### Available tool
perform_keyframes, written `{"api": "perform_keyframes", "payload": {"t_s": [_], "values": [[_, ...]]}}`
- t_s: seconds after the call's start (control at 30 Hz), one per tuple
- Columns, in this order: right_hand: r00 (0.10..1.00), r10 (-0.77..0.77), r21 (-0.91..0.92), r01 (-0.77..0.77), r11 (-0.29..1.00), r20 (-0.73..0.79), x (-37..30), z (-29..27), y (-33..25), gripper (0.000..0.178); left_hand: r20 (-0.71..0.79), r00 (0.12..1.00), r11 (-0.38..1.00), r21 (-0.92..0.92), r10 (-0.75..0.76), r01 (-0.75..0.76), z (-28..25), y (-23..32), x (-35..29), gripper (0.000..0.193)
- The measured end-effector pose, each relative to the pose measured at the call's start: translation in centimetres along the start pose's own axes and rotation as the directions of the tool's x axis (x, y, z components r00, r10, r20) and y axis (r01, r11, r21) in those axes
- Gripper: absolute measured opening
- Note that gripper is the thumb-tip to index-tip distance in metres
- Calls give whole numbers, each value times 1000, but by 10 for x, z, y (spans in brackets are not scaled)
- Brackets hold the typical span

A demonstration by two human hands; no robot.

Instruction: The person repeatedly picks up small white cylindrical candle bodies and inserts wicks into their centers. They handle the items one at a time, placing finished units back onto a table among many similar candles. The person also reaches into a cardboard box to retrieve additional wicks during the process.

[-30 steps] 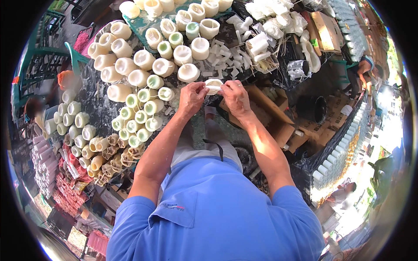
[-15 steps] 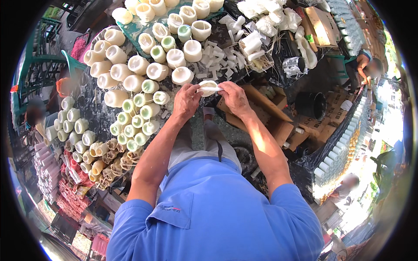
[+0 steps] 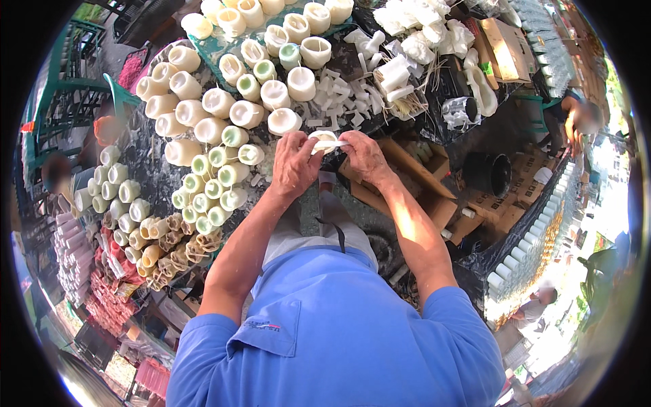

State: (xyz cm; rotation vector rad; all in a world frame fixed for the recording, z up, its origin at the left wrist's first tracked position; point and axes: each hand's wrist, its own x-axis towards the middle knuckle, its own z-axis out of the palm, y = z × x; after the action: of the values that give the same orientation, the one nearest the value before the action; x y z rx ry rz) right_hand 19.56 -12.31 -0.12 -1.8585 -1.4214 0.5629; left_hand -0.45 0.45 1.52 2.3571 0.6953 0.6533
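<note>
Between my two hands is a round, cream-white wax candle point(image 3: 321, 136), with a narrow white strip point(image 3: 330, 144) running across its near side. My left hand point(image 3: 295, 163) grips the candle's left side, thumb and fingers closed on it. At the strip's right end, my right hand point(image 3: 366, 156) is closed with its fingers pinched together. The underside of the candle is hidden. Just beyond my hands, on the work table, stands a row end of pale wax candles point(image 3: 283, 122). Smaller greenish candles point(image 3: 233, 174) stand to the left of my left wrist.
White wax offcuts point(image 3: 339, 98) lie heaped beyond my hands. An open cardboard box point(image 3: 400, 166) and a black bucket point(image 3: 487, 173) are to the right. White cylinders point(image 3: 515, 252) line a long table at far right, where another person point(image 3: 576, 122) works. Tan cups point(image 3: 166, 254) crowd the left.
The candle and strip have tilted slightly between my hands, and my left hand has shifted a little around it. At far right, the other person has moved an arm.
</note>
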Motion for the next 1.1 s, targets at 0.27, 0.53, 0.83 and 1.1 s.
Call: {"api": "perform_keyframes", "payload": {"t_s": [0.27, 0.53, 0.83, 1.1], "values": [[996, -9, 52, 5, 999, 90, -18, -46, -53, 19, 171, 978, 993, -38, 117, -112, -12, 49, 8, 27], [769, 251, 387, -540, 747, 588, -31, -31, -71, 23, 474, 866, 874, -342, -157, 345, -37, 42, -36, 29], [973, -83, -419, -16, 908, -216, 105, -36, 13, 29, 491, 504, -18, -729, -710, 684, -29, 9, -127, 25], [894, 447, -784, -296, 546, -26, 235, -27, 75, 76, 546, 291, -433, -822, -786, 371, -24, 6, -136, 25]]}}
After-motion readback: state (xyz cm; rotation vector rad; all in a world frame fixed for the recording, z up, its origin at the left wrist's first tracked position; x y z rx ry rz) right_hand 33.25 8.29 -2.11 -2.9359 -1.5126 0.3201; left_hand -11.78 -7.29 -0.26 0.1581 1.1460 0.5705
